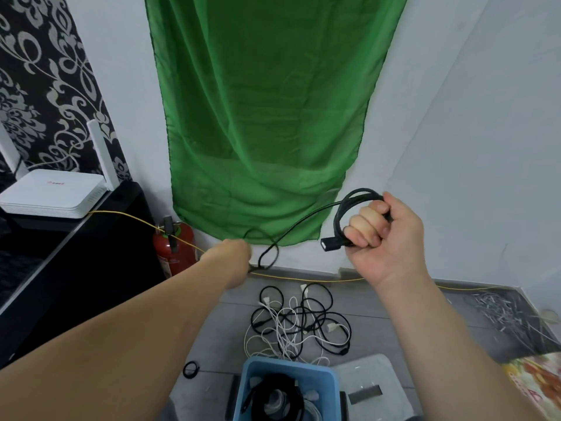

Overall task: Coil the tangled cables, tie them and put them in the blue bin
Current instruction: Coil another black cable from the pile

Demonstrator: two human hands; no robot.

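My right hand [385, 235] is raised at mid right, closed around a few loops of a black cable [349, 208] whose plug end sticks out to the left of my fist. The cable's free length runs down left to my left hand [235, 258], which grips it near a hanging loop. Below on the floor lies a tangled pile of black and white cables [299, 322]. The blue bin [331, 381] stands at the bottom centre with coiled cables inside. A small black tie loop [190, 369] lies on the floor left of the bin.
A red fire extinguisher [174, 247] stands by the wall at left, next to a dark cabinet [76, 262] bearing a white router [51, 192]. A green cloth [261, 117] hangs on the wall. A thin yellow wire [303, 280] runs along the floor. A clear lid [370, 378] lies right of the bin.
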